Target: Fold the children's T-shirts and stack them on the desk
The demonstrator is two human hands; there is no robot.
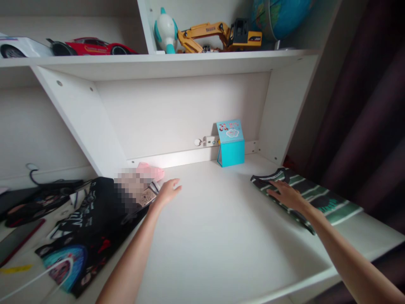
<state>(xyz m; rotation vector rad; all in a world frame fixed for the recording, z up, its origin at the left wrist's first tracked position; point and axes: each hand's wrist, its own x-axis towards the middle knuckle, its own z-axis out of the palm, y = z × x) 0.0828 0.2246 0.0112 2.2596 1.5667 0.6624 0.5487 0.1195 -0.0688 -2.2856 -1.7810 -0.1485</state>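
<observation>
My right hand (286, 195) rests with spread fingers on a folded green, black and white striped shirt (316, 195) at the right of the white desk (215, 236). Its fingertips lie near the dark collar. Over on the left, my left hand (170, 191) is apart from the desk's middle, fingers loosely stretched and nothing in them. Beside that hand lies a black printed cloth (101, 215), part of it blurred out. Some pink fabric (151, 171) shows behind the blurred patch.
A turquoise desk calendar (232, 143) stands at the back near a wall socket (211, 141). On the shelf above are a toy excavator (221, 36), a globe (284, 17) and a red toy car (95, 46). A hanger (33, 175) lies far left; a dark curtain (363, 105) hangs right.
</observation>
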